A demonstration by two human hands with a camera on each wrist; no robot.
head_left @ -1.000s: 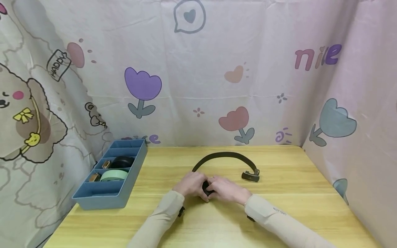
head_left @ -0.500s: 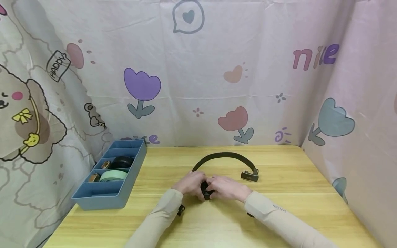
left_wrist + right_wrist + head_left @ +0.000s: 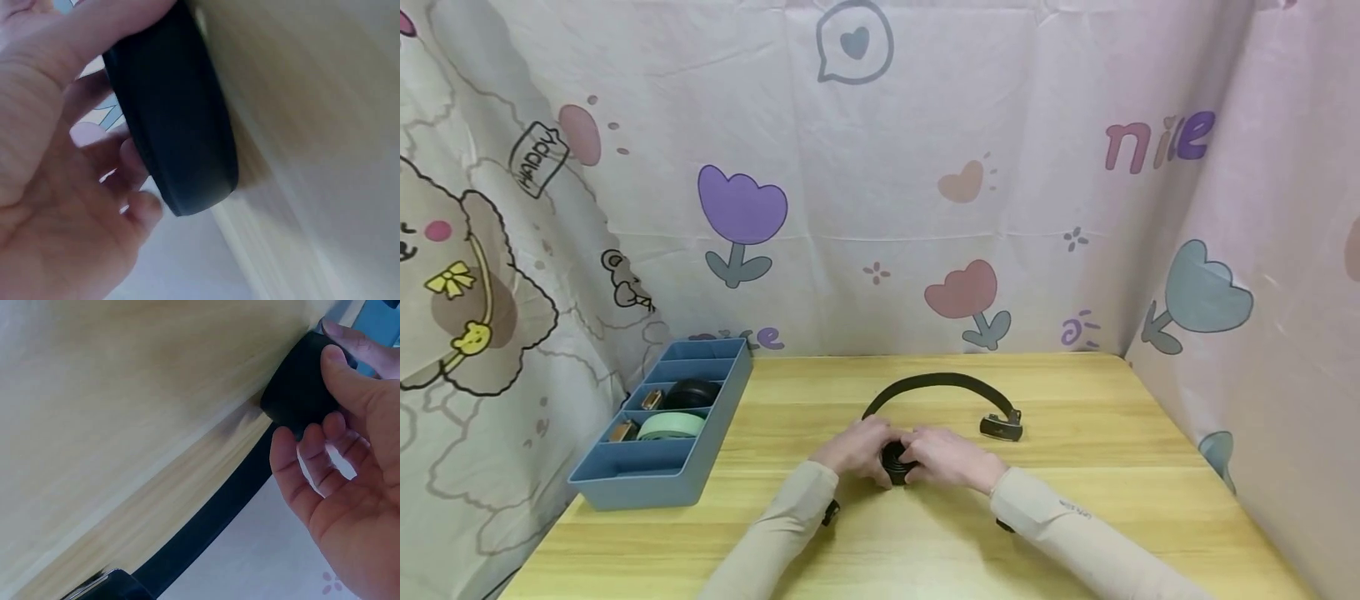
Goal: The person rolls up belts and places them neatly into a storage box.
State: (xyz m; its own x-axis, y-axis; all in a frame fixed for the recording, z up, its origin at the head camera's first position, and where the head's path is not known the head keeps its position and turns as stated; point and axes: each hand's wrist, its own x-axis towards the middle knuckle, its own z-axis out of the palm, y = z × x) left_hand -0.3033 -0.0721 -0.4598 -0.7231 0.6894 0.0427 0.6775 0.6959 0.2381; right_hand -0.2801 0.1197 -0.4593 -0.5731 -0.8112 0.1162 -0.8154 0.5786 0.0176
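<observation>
A black belt is partly wound into a coil (image 3: 897,465) at the middle of the table, between both hands. From the coil its loose strap (image 3: 942,380) arcs behind the hands to a dark buckle (image 3: 1002,427) on the right. My left hand (image 3: 859,452) holds the coil's left side, thumb along it in the left wrist view, where the smooth outer layer (image 3: 178,119) shows. My right hand (image 3: 953,457) grips the other side, its thumb and fingers on the coil (image 3: 300,387) in the right wrist view. The strap stands on its edge.
A blue divided tray (image 3: 700,479) stands at the left of the table (image 3: 1075,500). In its compartments lie a rolled black belt (image 3: 694,392) and a rolled pale green belt (image 3: 672,426), both with gold-coloured buckles. A patterned curtain (image 3: 880,167) hangs behind the table.
The coil shows more of its wound layers between the hands than a second ago. Both hands have stayed almost in place, with small finger shifts. The strap and buckle barely move.
</observation>
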